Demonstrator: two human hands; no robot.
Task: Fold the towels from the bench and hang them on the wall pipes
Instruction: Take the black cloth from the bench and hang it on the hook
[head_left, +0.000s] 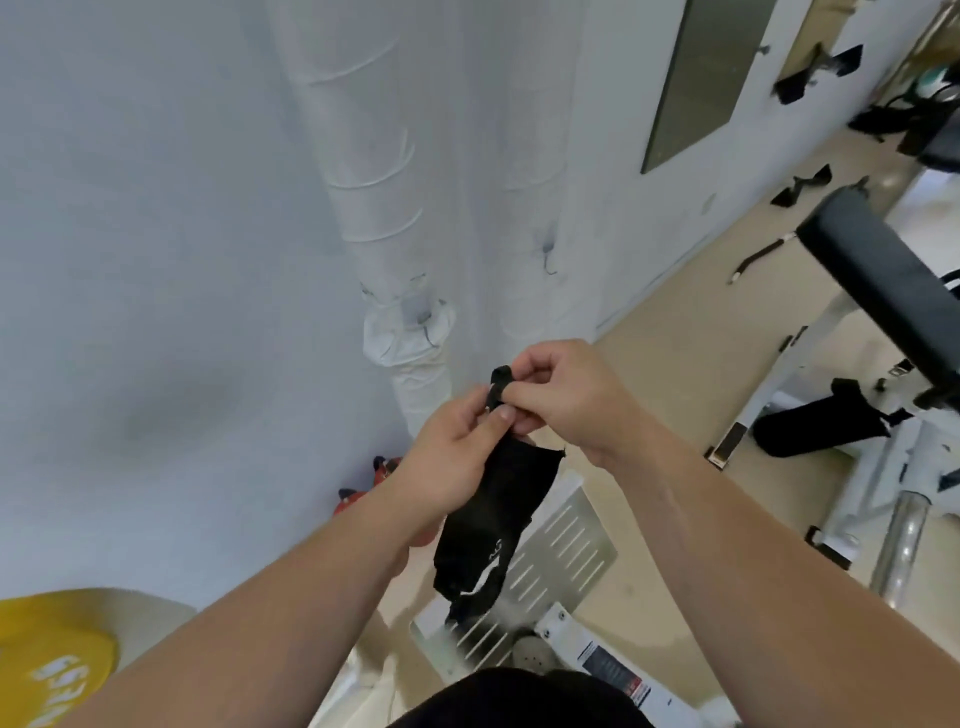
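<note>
A small black towel (493, 525) with white markings hangs in front of me at the centre of the head view. My left hand (452, 447) pinches its upper edge from the left. My right hand (566, 395) pinches the top corner just to the right, with fingers curled over the cloth. Both hands meet at the top of the towel, and the rest of it dangles below them. Behind the hands, white wrapped wall pipes (374, 197) run up the pale wall. A black padded bench (883, 270) stands at the right.
A perforated metal plate (566, 545) of a gym machine lies below the towel. A yellow weight plate (57, 665) sits at the lower left. Red objects (363, 488) lie by the wall. Black straps (800, 187) and a black roller pad (821, 421) are at the right.
</note>
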